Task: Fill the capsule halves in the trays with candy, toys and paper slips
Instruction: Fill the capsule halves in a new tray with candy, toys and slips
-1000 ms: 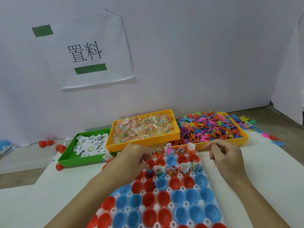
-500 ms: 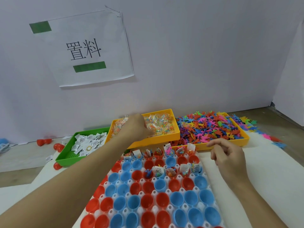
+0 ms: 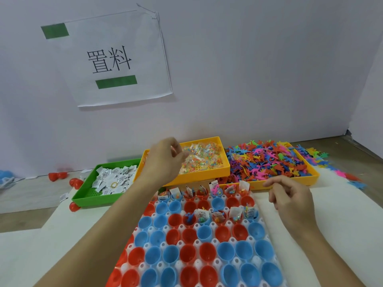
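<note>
orange candy tray (image 3: pixel 224 170) just behind capsule tray (image 3: pixel 259 261) for short reach; left hand (image 3: pixel 163 162) over candy, fingers curled, pinch contents unclear; right hand (image 3: pixel 290 195) loosely curled, holding nothing visible, waits beside filled capsule halves (image 3: pixel 215 218).

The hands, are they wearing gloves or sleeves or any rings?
No. The left hand and right hand are both bare, with no gloves or rings showing. Both forearms are bare too, with no sleeves, watch or bracelet in view.

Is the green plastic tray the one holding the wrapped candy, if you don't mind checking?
No, the green plastic tray holds white paper slips.
</note>
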{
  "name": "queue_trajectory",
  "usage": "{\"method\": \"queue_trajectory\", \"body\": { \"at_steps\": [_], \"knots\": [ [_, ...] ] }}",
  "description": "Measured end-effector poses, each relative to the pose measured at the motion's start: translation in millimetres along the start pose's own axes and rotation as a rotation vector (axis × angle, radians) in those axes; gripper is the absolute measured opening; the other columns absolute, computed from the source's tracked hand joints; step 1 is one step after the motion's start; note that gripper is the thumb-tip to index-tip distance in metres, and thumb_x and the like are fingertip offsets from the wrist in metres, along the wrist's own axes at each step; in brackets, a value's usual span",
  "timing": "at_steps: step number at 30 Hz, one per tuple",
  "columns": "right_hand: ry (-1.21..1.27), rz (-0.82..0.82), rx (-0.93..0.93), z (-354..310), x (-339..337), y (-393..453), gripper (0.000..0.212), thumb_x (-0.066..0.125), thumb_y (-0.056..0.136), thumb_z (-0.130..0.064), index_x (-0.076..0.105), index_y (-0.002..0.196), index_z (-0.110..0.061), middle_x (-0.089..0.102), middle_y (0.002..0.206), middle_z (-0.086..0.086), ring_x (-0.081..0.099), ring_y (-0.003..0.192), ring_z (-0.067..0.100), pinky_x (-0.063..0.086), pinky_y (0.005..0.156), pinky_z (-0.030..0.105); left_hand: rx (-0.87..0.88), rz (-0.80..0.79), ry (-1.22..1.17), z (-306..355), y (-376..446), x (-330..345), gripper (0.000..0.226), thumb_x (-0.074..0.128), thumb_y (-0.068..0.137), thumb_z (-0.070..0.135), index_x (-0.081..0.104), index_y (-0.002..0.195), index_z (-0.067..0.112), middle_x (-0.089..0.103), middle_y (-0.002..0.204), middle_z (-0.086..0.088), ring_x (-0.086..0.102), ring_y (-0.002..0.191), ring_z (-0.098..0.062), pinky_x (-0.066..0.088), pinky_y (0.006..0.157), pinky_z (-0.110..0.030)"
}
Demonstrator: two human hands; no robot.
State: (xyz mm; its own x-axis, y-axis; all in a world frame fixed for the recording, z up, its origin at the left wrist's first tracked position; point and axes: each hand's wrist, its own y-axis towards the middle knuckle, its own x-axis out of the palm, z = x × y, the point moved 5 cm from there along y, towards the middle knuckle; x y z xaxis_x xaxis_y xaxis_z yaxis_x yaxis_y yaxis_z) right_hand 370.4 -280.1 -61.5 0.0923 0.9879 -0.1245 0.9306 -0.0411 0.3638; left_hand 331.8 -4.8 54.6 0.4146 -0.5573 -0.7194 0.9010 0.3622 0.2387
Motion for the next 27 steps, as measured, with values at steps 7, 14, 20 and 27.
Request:
{"method": "queue_trajectory", "body": {
  "at_steps": [7, 14, 20, 27],
  "knots": [
    [-0.011, -0.001, -0.001, -5, 1, 0, 0.035, 0.049, 0.092, 0.009, 0.068, 0.074, -0.013, 0.053, 0.052, 0.004, 0.043, 0.044, 0.008, 0.032, 0.043, 0.024, -0.052, -0.136, -0.367, -13, -58, -29, 0.008, 0.069, 0.09, 0.01, 0.067, 0.082, 0.009, 0.071, 0.066, -0.013, 0.063, 0.049, -0.019, 0.05, 0.046, -0.024],
    [-0.027, -0.016, -0.01, -5, 2, 0, 0.034, 0.049, 0.093, 0.009, 0.068, 0.075, -0.012, 0.054, 0.053, 0.004, 0.043, 0.045, 0.009, 0.032, 0.041, 0.021, -0.065, -0.31, -0.424, -19, -85, -40, 0.019, 0.067, 0.089, 0.002, 0.07, 0.102, 0.015, 0.075, 0.077, -0.012, 0.072, 0.067, -0.021, 0.056, 0.063, -0.02],
    [-0.043, -0.048, -0.019, -6, 8, 3, 0.034, 0.049, 0.095, 0.009, 0.069, 0.077, -0.011, 0.054, 0.056, 0.008, 0.045, 0.047, 0.007, 0.033, 0.041, 0.016, -0.036, -0.302, -0.456, -15, -85, -44, 0.01, 0.068, 0.088, -0.001, 0.064, 0.093, 0.007, 0.075, 0.076, -0.013, 0.07, 0.063, -0.021, 0.057, 0.06, -0.023],
    [-0.062, -0.295, -0.079, -79, 35, 17, 0.034, 0.051, 0.097, 0.003, 0.074, 0.081, -0.014, 0.06, 0.059, 0.007, 0.049, 0.049, 0.005, 0.038, 0.046, 0.011, 0.043, -0.217, -0.629, 0, -87, -52, 0.014, 0.073, 0.082, -0.001, 0.074, 0.087, 0.013, 0.072, 0.071, -0.015, 0.069, 0.062, -0.02, 0.055, 0.06, -0.021]
  ]
}}
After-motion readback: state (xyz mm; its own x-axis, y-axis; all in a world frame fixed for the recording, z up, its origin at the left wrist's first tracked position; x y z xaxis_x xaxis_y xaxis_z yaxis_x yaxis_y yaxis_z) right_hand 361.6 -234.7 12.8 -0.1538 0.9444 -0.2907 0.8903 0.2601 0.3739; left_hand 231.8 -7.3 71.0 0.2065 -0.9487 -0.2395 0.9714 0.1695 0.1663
